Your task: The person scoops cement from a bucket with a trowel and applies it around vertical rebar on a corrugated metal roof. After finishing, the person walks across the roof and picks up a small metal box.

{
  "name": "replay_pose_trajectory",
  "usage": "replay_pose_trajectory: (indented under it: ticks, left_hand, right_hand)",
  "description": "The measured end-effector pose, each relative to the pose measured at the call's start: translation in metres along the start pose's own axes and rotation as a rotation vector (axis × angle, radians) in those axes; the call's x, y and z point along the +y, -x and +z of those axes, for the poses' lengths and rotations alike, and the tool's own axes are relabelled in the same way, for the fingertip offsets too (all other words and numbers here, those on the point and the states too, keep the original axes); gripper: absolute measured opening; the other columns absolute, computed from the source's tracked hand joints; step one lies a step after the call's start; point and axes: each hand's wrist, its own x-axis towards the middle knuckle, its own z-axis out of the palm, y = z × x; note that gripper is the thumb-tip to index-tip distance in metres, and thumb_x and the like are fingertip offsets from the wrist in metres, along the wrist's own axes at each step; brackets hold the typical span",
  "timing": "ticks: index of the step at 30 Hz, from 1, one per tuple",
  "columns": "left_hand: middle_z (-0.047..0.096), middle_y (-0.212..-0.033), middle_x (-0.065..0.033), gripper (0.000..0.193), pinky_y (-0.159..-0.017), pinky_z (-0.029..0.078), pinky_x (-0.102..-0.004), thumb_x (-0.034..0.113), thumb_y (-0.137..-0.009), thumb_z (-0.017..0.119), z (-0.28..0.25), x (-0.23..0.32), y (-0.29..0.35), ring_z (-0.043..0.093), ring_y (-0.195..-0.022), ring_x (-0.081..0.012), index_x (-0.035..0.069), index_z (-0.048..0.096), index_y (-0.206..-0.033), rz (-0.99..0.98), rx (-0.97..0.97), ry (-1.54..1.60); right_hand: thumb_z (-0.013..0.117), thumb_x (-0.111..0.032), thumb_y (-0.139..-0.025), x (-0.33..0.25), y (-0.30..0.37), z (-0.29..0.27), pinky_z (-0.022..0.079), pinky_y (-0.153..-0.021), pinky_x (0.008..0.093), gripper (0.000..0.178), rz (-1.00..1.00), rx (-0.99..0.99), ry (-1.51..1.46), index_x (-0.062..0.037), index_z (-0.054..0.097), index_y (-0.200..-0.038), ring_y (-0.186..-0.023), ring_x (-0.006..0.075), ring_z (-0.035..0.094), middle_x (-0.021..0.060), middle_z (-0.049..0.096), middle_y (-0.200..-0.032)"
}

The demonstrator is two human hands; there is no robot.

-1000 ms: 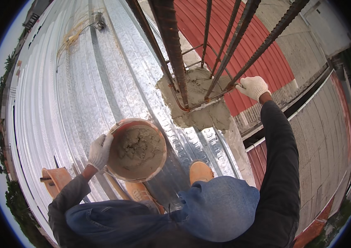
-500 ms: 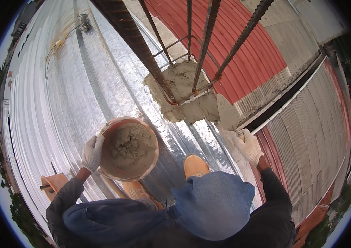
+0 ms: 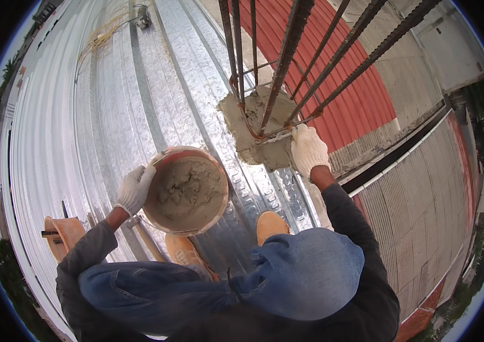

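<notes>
My left hand (image 3: 133,190), in a white knit glove, is closed on the left rim of a bucket (image 3: 225,192) part-filled with wet grey mortar (image 3: 189,188). My right hand (image 3: 310,149), gloved alike, is closed at the right edge of a mortar patch (image 3: 276,155) around the foot of a rebar column (image 3: 279,74). A trowel showed in this hand a moment earlier; now the hand and the bars mostly hide it. The fingers are close beside the lower tie of the rebar.
Ribbed metal roofing (image 3: 105,119) lies under my boots. A second orange bucket (image 3: 66,235) stands at the left, and a long-handled tool (image 3: 149,242) lies by my left boot. Upright bars rise ahead. Red roofing (image 3: 361,85) and a dark gutter gap are to the right.
My right hand has moved forward and left with the trowel, up to the mortar at the rebar. The left hand keeps hold of the bucket. The view has shifted a little.
</notes>
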Motion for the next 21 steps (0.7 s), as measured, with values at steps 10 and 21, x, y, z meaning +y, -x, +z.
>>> replay_pose_trajectory:
  ticks: [10, 21]
  left_hand:
    - [0.053, -0.080, -0.0028, 0.056, -0.070, 0.046, -0.0389, 0.047, -0.118, 0.064, 0.005, -0.010, -0.002, 0.050, -0.082, -0.0102, -0.006, 0.069, -0.101, -0.017, -0.049, 0.116]
    - [0.050, -0.076, -0.0105, 0.060, -0.071, 0.047, -0.0420, 0.052, -0.116, 0.065, 0.006, -0.005, -0.003, 0.048, -0.077, -0.0145, -0.005, 0.067, -0.096, -0.047, -0.051, 0.162]
  right_hand:
    - [0.059, -0.035, -0.117, 0.014, -0.031, 0.034, 0.055, -0.102, 0.0633, 0.042, 0.147, -0.184, -0.231, 0.0041, 0.066, -0.131, -0.120, 0.0569, 0.071, 0.0371, 0.075, -0.122]
    - [0.055, -0.036, -0.116, 0.054, -0.069, 0.038, 0.055, -0.104, 0.0610, 0.042, -0.166, -0.348, -0.096, -0.0014, 0.074, -0.131, -0.125, 0.0536, 0.070, 0.0316, 0.077, -0.126]
